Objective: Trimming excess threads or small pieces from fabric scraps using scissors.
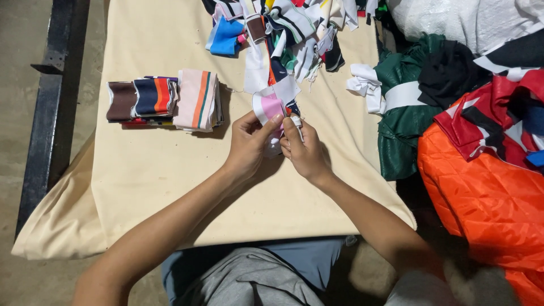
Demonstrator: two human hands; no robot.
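My left hand (pixel 248 143) and my right hand (pixel 304 152) meet over the cream cloth-covered table (pixel 153 170), both pinching a small pink and white striped fabric strip (pixel 267 106). The strip is bunched between my thumbs and fingers. Just behind my hands lies a loose heap of mixed striped fabric scraps (pixel 283 34). To the left of my hands sits a neat stack of folded striped strips (pixel 164 101) in brown, navy, orange and pink.
A dark metal bar (pixel 48 107) runs along the table's left side. At the right lie a green garment (pixel 405 107), an orange quilted piece (pixel 487 198), red fabric (pixel 498 113) and a white sack (pixel 464 20). A white scrap (pixel 365 82) rests near the table's right edge.
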